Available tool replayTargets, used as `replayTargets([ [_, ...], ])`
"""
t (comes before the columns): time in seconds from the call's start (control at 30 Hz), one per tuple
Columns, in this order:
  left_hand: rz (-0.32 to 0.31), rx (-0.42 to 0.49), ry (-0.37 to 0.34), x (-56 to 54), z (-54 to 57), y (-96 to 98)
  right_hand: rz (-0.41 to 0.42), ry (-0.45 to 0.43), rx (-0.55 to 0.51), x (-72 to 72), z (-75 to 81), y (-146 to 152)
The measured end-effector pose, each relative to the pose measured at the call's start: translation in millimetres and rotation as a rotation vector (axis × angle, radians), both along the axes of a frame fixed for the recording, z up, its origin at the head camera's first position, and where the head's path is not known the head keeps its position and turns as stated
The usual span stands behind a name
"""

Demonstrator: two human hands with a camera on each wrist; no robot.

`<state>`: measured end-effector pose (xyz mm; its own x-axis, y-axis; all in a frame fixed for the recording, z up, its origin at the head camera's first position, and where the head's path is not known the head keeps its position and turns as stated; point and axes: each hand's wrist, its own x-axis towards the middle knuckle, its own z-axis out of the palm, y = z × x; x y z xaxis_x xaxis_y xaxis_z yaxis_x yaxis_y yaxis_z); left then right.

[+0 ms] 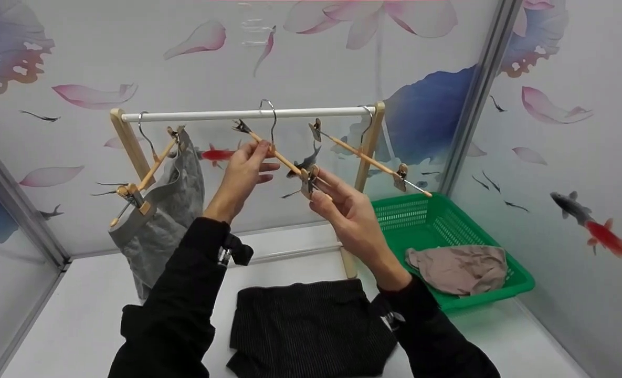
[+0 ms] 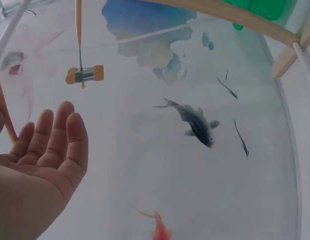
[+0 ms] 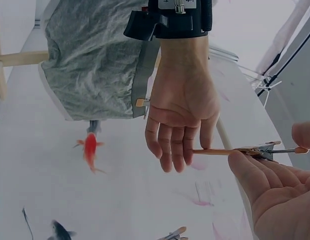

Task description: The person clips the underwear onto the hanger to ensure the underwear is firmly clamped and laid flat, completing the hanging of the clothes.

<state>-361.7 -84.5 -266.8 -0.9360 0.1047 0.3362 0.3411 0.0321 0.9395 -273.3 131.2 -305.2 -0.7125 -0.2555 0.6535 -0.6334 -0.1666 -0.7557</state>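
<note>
A wooden clip hanger [image 1: 288,161] hangs by its metal hook from the middle of a white rail [image 1: 200,115]. My left hand [image 1: 240,176] pinches its bar close to the hook, the other fingers loosely extended. At the bar's near end, my right hand [image 1: 355,223] holds the clip [image 1: 307,184] between thumb and fingers. No cloth is in this hanger's clips. In the right wrist view, the right hand [image 3: 279,200] is at the clip and the left hand [image 3: 182,105] is farther along the bar.
Left on the rail, another hanger [image 1: 156,169] carries a grey garment [image 1: 187,178] by its waistband. A bare clip hanger [image 1: 363,155] hangs at right. Below lies a folded black striped garment [image 1: 305,325]. A green basket [image 1: 523,281] at right contains a pinkish-brown cloth [image 1: 463,268].
</note>
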Motion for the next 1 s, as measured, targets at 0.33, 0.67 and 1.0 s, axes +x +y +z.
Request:
replayTargets([
  [0.33,-0.067,0.200,-0.065,11.0,-25.4,2.3,-0.052,-0.078,-0.043,3.3,-21.1,15.8],
  [0.67,0.016,0.237,-0.088,19.1,-54.9,9.7,-0.142,-0.207,-0.123,-10.9,-52.2,20.6],
  [1.0,0.015,0.182,-0.120,19.1,-71.7,8.5,-0.160,-0.255,-0.150,-18.4,-65.7,28.0],
])
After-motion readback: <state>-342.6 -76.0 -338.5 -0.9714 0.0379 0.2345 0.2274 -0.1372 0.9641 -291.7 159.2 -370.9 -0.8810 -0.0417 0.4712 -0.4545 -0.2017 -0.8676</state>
